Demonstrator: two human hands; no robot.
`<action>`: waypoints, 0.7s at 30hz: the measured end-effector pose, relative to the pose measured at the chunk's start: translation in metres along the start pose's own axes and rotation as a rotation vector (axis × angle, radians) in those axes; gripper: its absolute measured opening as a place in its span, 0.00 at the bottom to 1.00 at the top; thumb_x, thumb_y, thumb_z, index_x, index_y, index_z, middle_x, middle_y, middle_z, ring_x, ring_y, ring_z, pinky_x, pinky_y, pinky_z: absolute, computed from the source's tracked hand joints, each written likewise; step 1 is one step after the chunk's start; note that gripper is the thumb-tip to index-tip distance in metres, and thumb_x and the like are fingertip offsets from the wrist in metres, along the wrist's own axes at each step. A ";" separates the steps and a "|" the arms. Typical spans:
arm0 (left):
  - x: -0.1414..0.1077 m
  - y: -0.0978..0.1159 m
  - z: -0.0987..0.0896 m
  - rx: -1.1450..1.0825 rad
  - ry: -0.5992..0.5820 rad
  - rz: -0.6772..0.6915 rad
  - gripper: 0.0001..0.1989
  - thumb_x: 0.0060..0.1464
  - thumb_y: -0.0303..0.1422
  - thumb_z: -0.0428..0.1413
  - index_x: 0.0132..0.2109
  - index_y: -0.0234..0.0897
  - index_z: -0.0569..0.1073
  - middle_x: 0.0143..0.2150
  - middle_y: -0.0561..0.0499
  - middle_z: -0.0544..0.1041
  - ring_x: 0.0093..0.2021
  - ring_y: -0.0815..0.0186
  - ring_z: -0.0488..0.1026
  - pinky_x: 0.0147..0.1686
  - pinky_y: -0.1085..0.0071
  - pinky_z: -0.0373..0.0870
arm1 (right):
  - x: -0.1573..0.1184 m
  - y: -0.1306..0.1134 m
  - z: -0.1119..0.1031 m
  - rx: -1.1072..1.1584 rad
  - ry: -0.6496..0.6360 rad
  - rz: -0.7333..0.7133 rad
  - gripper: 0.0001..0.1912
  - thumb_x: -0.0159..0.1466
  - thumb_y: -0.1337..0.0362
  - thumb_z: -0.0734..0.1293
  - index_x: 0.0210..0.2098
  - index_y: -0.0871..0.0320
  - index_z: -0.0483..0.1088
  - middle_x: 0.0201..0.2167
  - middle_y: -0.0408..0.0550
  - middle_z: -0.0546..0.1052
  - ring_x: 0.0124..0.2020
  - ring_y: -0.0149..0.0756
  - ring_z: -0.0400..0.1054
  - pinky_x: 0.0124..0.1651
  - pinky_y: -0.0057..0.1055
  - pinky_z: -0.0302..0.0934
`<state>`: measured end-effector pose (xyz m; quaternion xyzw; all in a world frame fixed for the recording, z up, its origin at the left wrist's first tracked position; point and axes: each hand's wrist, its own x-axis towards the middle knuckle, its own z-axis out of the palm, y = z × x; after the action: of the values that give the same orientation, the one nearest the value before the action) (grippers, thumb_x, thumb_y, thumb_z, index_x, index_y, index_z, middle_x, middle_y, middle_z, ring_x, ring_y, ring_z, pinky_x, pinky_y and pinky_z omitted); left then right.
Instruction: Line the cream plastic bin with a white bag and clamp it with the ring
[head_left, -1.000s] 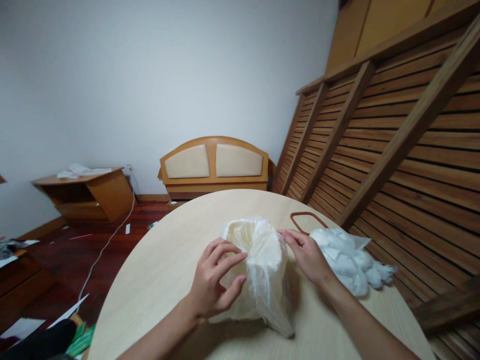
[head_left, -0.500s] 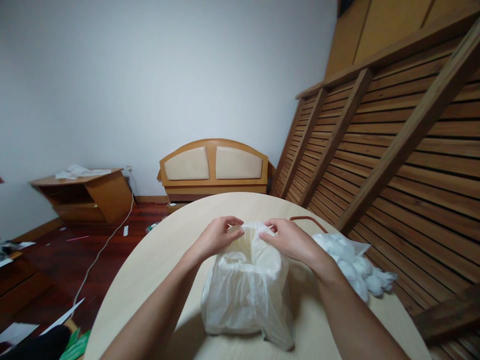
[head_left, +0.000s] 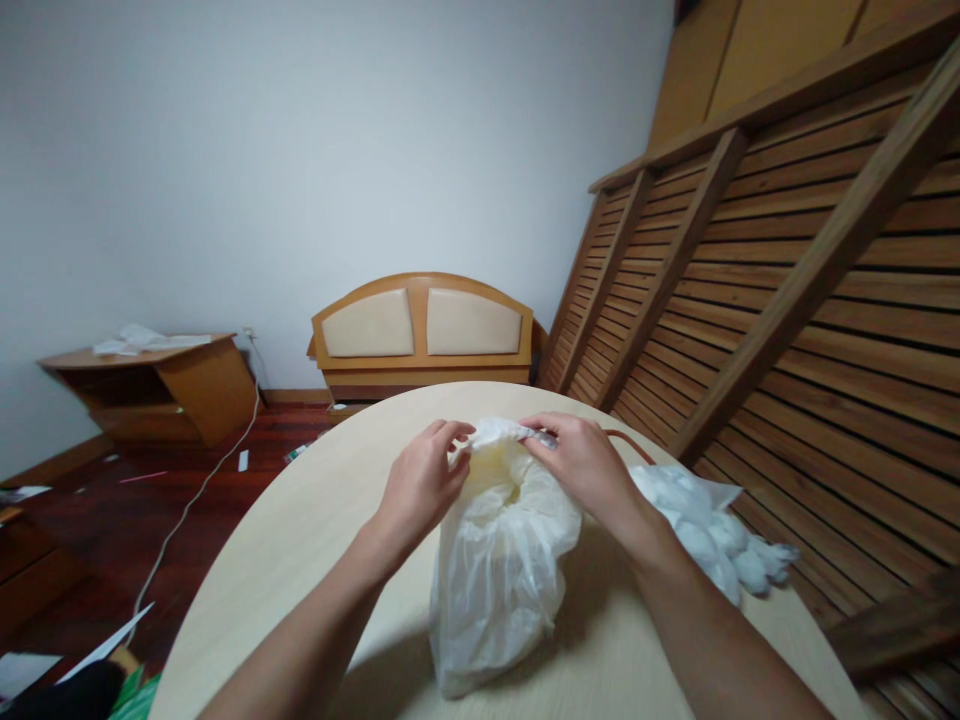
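A white translucent plastic bag (head_left: 499,590) hangs over a container on the round table; the bag hides most of that container, and a pale yellowish inside shows through the opening. My left hand (head_left: 427,470) pinches the bag's far rim on its left side. On the right side of the same rim, my right hand (head_left: 574,450) grips the gathered plastic between thumb and fingers. Beyond my right forearm lies a clear bag of white bundles (head_left: 697,530), apart from both hands.
Pale wood covers the round table (head_left: 300,560). A brown curved handle or rod (head_left: 634,445) shows behind my right hand. Slatted wooden panels (head_left: 750,350) lean at the right. A headboard (head_left: 424,325) stands behind, a low cabinet (head_left: 165,385) at left, with a cable (head_left: 199,505) on the floor.
Both hands have lifted the far rim slightly up and away. The bag and container have tilted and turned, and the bag's front now hangs narrower.
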<state>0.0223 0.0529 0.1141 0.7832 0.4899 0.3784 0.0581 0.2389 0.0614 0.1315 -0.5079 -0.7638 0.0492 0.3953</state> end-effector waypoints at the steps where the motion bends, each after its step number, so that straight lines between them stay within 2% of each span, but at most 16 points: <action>1: -0.001 0.002 -0.001 0.026 0.006 0.018 0.16 0.56 0.27 0.58 0.52 0.40 0.74 0.50 0.46 0.78 0.46 0.59 0.76 0.45 0.63 0.75 | -0.001 -0.002 0.001 0.004 0.005 -0.024 0.11 0.63 0.70 0.68 0.41 0.55 0.80 0.41 0.48 0.84 0.43 0.42 0.78 0.47 0.35 0.68; 4: -0.001 0.008 -0.001 0.062 -0.002 0.132 0.25 0.55 0.31 0.63 0.59 0.42 0.69 0.58 0.45 0.74 0.56 0.55 0.72 0.53 0.60 0.72 | -0.003 -0.008 0.003 0.024 -0.005 -0.110 0.11 0.63 0.73 0.68 0.42 0.56 0.80 0.41 0.47 0.84 0.43 0.40 0.78 0.49 0.34 0.68; 6: -0.001 0.009 0.001 0.072 -0.037 0.162 0.23 0.56 0.30 0.62 0.58 0.42 0.70 0.56 0.47 0.75 0.55 0.56 0.73 0.52 0.62 0.72 | -0.003 -0.011 0.005 0.035 -0.013 -0.154 0.11 0.63 0.74 0.68 0.41 0.56 0.79 0.40 0.46 0.84 0.43 0.39 0.77 0.50 0.34 0.68; 9: 0.000 0.010 0.002 0.105 -0.079 0.075 0.13 0.57 0.25 0.60 0.49 0.41 0.76 0.46 0.50 0.80 0.45 0.60 0.77 0.42 0.68 0.72 | -0.003 -0.013 0.008 0.057 -0.011 -0.172 0.11 0.62 0.74 0.68 0.41 0.55 0.79 0.40 0.46 0.83 0.42 0.39 0.77 0.50 0.34 0.68; 12: 0.001 0.010 0.002 0.147 -0.090 -0.001 0.10 0.57 0.23 0.58 0.42 0.41 0.79 0.40 0.52 0.82 0.37 0.63 0.77 0.35 0.72 0.68 | -0.003 -0.012 0.010 0.098 -0.013 -0.145 0.10 0.63 0.73 0.68 0.41 0.56 0.78 0.40 0.46 0.83 0.43 0.38 0.77 0.50 0.34 0.68; 14: 0.002 0.010 0.000 0.182 -0.080 -0.030 0.08 0.58 0.25 0.58 0.40 0.42 0.79 0.39 0.52 0.82 0.35 0.64 0.77 0.33 0.72 0.65 | -0.003 -0.010 0.012 0.102 -0.018 -0.122 0.12 0.62 0.69 0.70 0.46 0.56 0.77 0.44 0.48 0.82 0.45 0.39 0.77 0.52 0.36 0.68; 18: 0.003 0.008 -0.006 0.238 -0.036 -0.087 0.06 0.59 0.28 0.58 0.38 0.42 0.80 0.37 0.52 0.82 0.35 0.64 0.77 0.33 0.72 0.63 | -0.008 0.001 0.015 0.028 -0.087 -0.101 0.27 0.59 0.62 0.74 0.57 0.57 0.70 0.53 0.54 0.78 0.54 0.46 0.73 0.58 0.43 0.66; 21: 0.004 0.002 -0.011 0.261 0.010 -0.127 0.06 0.60 0.30 0.58 0.39 0.42 0.80 0.39 0.51 0.82 0.36 0.64 0.77 0.34 0.72 0.63 | -0.013 0.007 0.011 -0.023 -0.188 -0.101 0.25 0.61 0.62 0.72 0.57 0.56 0.69 0.53 0.53 0.78 0.52 0.46 0.74 0.56 0.43 0.67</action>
<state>0.0179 0.0524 0.1250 0.7498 0.5837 0.3107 -0.0231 0.2389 0.0576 0.1129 -0.4663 -0.8226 0.0676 0.3181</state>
